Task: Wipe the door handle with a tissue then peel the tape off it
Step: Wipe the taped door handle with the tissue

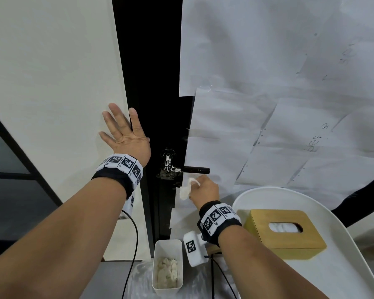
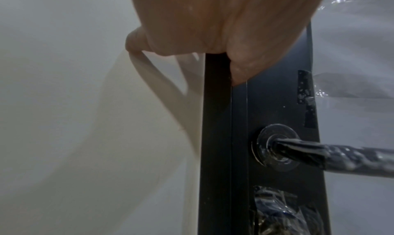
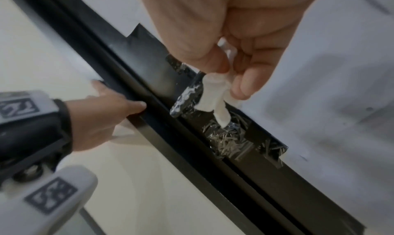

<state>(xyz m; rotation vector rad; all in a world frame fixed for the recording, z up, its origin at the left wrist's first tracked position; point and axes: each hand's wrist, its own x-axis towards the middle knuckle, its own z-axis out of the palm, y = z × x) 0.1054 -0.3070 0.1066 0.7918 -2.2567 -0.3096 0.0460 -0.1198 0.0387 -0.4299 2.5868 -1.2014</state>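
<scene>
The black lever door handle point(image 1: 194, 169) sticks out to the right from the black door; its base point(image 1: 168, 162) is smeared white and wrapped in clear tape. In the left wrist view the handle point(image 2: 332, 156) is blotchy with residue. My right hand point(image 1: 203, 187) pinches a crumpled white tissue point(image 1: 186, 189) just under the handle. The right wrist view shows the tissue point(image 3: 215, 95) between thumb and fingers, hanging beside the smeared handle point(image 3: 187, 98). My left hand point(image 1: 123, 130) lies flat with spread fingers on the wall and door edge, up and left of the handle.
Crinkled clear tape point(image 3: 230, 137) covers the door below the handle. White paper sheets point(image 1: 268, 104) cover the door's right side. A white bin point(image 1: 167, 266) with used tissues stands below. A yellow tissue box point(image 1: 285, 229) rests on a white round table point(image 1: 343, 223) at the right.
</scene>
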